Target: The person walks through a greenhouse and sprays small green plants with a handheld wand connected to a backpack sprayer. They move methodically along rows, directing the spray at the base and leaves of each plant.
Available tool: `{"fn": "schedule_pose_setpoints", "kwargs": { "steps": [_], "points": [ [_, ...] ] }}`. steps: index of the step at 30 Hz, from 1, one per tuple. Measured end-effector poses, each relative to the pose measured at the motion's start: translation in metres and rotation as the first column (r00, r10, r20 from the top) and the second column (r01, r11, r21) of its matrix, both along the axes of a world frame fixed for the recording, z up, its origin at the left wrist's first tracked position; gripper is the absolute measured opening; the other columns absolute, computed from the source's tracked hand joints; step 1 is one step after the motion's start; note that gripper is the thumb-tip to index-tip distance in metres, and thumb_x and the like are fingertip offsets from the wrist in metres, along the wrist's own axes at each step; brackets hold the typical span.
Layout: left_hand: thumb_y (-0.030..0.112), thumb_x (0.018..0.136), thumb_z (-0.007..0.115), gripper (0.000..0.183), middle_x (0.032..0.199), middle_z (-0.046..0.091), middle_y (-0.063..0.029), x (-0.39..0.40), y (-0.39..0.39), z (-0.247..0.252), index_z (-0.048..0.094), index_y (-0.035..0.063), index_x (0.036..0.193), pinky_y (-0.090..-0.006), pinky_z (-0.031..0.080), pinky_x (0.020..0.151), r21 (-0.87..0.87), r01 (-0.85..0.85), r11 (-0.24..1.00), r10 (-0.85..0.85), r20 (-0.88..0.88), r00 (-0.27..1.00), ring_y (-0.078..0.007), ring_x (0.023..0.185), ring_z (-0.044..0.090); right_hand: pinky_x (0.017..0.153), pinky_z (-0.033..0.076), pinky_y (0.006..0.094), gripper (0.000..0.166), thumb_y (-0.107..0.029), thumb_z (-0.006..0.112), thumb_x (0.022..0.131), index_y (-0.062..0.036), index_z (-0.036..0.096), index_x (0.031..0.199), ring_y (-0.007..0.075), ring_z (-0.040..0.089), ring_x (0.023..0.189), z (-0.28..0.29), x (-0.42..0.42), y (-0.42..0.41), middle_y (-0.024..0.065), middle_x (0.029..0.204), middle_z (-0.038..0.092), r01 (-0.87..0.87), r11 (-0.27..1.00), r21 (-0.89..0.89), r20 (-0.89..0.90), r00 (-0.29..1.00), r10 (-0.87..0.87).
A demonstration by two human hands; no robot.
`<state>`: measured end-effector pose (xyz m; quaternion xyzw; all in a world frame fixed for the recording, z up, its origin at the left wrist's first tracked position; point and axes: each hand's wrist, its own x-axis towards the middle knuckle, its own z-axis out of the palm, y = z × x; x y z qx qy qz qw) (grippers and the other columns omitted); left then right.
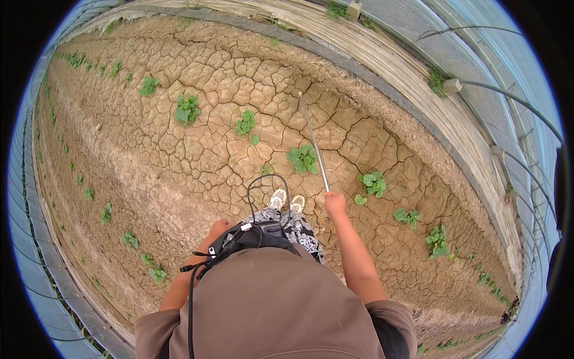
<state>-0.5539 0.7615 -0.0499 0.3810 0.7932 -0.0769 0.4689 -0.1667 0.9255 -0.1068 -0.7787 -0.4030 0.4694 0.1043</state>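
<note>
My right hand (pixel 335 205) is closed around the near end of a long thin metal rod (pixel 317 150), with a bit of orange showing at the grip. The rod points away from me over the cracked soil, and its far tip lies above a darker patch of ground. Just left of the rod grows a leafy green seedling (pixel 302 159); another leafy plant (pixel 372 184) stands to the right of my hand. My left hand (pixel 220 227) hangs beside the black waist pack (pixel 251 235). Its fingers are mostly hidden, and whether it holds anything cannot be seen.
Several seedlings (pixel 187 109) form a row across the dry, cracked soil (pixel 210 148). A second row (pixel 106 212) runs at left. A black cable (pixel 269 175) loops out from my waist. Beyond a dark strip (pixel 358 67), the greenhouse's plastic film wall (pixel 484 89) curves along the right.
</note>
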Motion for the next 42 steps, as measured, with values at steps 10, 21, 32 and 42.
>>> {"fn": "schedule_pose_setpoints", "kwargs": {
  "steps": [10,21,32,42],
  "points": [
    [0.035,0.074,0.056,0.035,0.079,0.06,-0.019,-0.009,-0.014,-0.011,0.062,0.002,0.084,-0.0374,0.044,0.068,0.071,0.012,0.997,-0.013,0.007,1.0,-0.0318,0.079,0.058,0.058,0.044,0.0407,0.035,-0.027,0.047,0.077,0.005,0.059,0.069,0.0349,0.057,0.063,-0.017,-0.027,0.049,0.0218,0.064,0.057,-0.217,0.974,0.066,0.187,0.962,0.201],
    [0.029,0.073,0.053,0.03,0.086,0.06,-0.019,-0.013,-0.025,-0.01,0.062,0.0018,0.082,-0.0369,0.044,0.074,0.056,0.008,0.998,-0.009,0.021,1.0,-0.0322,0.083,0.057,0.056,0.045,0.0413,0.034,-0.023,0.049,0.076,0.0088,0.057,0.069,0.0359,0.057,0.062,-0.009,-0.058,0.114,0.0241,0.066,0.057,-0.09,0.986,0.141,0.127,0.989,0.072],
    [0.025,0.072,0.052,0.03,0.083,0.06,-0.021,-0.002,0.002,0.007,0.061,-0.0002,0.086,-0.0384,0.044,0.073,-0.015,-0.05,0.999,0.05,0.003,0.999,-0.0339,0.083,0.057,0.05,0.043,0.0365,0.028,-0.019,0.054,0.075,0.0072,0.056,0.066,0.0281,0.056,0.053,-0.013,-0.042,0.065,0.0184,0.055,0.055,-0.075,0.994,0.078,0.004,0.997,0.075],
    [0.024,0.071,0.051,0.028,0.084,0.059,-0.0215,-0.001,0.008,0.002,0.061,0.0017,0.086,-0.0384,0.044,0.074,-0.001,0.014,1.0,-0.014,0.016,1.0,-0.0336,0.084,0.056,0.05,0.042,0.0352,0.029,-0.021,0.052,0.075,0.0049,0.057,0.063,0.0242,0.055,0.05,0.004,-0.018,-0.002,0.0152,0.052,0.053,-0.181,0.967,0.181,0.079,0.982,0.169]
  ]
}}
